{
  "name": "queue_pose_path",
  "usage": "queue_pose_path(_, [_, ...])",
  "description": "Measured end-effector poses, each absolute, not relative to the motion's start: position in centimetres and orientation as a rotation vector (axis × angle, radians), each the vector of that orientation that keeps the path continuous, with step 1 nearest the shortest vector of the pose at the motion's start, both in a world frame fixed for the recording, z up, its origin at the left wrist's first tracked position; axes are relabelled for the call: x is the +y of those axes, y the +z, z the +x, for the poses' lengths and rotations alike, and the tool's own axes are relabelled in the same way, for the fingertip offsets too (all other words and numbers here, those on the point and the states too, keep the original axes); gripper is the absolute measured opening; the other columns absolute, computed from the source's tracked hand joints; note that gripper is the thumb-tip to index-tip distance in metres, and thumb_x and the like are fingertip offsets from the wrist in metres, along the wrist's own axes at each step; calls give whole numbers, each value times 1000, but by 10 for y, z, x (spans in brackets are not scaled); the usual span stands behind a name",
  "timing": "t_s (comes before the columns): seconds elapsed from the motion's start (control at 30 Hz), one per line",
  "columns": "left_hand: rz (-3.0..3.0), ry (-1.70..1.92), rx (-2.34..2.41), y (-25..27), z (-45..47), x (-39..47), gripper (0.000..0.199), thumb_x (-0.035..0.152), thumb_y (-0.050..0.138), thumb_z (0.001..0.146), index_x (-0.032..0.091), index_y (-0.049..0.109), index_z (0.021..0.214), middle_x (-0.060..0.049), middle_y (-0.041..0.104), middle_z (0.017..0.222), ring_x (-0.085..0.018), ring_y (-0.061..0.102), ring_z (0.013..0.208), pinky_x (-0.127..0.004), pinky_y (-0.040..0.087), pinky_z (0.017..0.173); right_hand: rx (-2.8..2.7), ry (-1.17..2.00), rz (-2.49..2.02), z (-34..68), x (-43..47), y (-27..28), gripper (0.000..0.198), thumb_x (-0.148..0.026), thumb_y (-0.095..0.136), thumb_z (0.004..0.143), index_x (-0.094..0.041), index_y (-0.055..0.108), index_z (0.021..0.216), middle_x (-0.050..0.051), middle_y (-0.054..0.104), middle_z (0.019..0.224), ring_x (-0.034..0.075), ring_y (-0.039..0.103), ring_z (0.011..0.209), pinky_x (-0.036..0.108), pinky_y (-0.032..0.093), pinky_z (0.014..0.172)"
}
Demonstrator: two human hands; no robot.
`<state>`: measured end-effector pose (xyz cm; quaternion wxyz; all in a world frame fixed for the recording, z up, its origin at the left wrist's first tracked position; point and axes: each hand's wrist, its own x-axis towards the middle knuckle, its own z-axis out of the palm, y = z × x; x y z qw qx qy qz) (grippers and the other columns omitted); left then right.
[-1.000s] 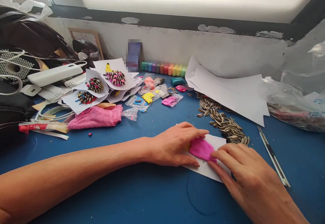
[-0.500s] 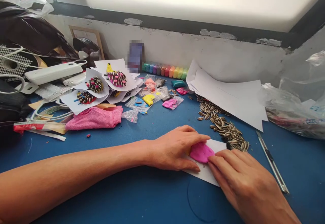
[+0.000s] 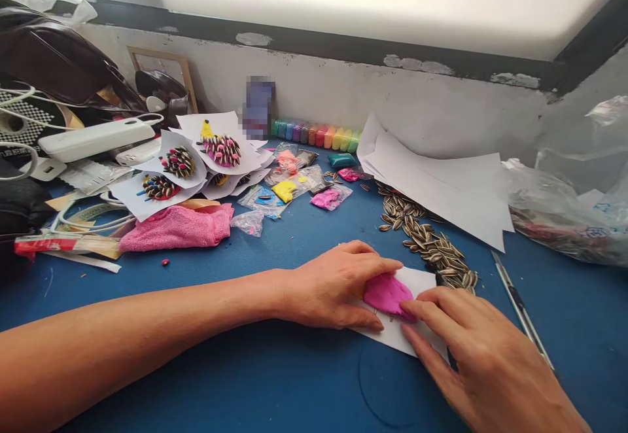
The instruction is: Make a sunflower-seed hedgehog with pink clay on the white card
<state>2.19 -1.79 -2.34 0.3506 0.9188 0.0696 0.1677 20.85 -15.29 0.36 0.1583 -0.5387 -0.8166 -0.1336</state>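
A flattened piece of magenta modelling clay (image 3: 388, 294) lies on a small sheet of white paper (image 3: 400, 337), with a bit of yellow showing at its left end. Short pencil marks run below the clay. My left hand (image 3: 338, 286) rests on the paper's left side, thumb and fingers spread around the clay. On the right, the fingertips of my right hand (image 3: 485, 348) touch the clay's right edge, and its thumb stands apart, lower down. Striped sunflower seeds (image 3: 436, 246) lie in a heap just beyond the paper.
A utility knife (image 3: 523, 312) lies to the right, near white paper sheets (image 3: 441, 181) and a plastic bag (image 3: 574, 214). Clay packets (image 3: 284, 190) are scattered behind. Seed-covered clay figures (image 3: 220, 148) on paper and a pink cloth (image 3: 179, 227) are at left.
My right thumb has parted from the fingers, opening a gap at the clay's right edge. My left hand keeps its place on the paper. The view has shifted slightly.
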Motion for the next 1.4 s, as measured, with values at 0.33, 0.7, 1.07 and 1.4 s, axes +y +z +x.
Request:
queue_pose_path(0.33, [2405, 430, 143, -21, 22, -19, 57, 30, 79, 83, 17, 58, 135, -9, 58, 143, -25, 50, 129, -41, 37, 114, -2346, -454, -1504, 207, -152, -5, 17, -17, 50, 98, -18, 66, 91, 4, 60, 79, 17, 51, 71, 31, 39, 67])
queue_pose_path(0.7, [2459, 309, 119, -19, 19, -20, 48, 27, 70, 91, 25, 57, 137, -3, 53, 149, -29, 39, 144, -46, 30, 119, -2406, -564, -1531, 209, -154, -12, 17, -20, 51, 98, -19, 67, 93, 5, 62, 81, 17, 53, 72, 33, 40, 70])
queue_pose_path(1.07, [2446, 335, 107, -20, 19, -19, 39, 31, 70, 92, 26, 62, 130, -2, 56, 146, -26, 43, 141, -42, 30, 119, -2240, -102, -1584, 206, -152, 2, 14, -19, 54, 92, -24, 57, 80, -1, 60, 72, 13, 59, 63, 23, 47, 56])
queue_pose_path(1.4, [2472, 316, 117, -19, 20, -19, 50, 32, 70, 92, 23, 54, 139, -5, 42, 157, -28, 41, 142, -44, 32, 117, -2092, 276, -1602, 217, -151, 29, 12, -25, 54, 91, -27, 59, 79, -5, 62, 68, 9, 59, 54, 15, 49, 46])
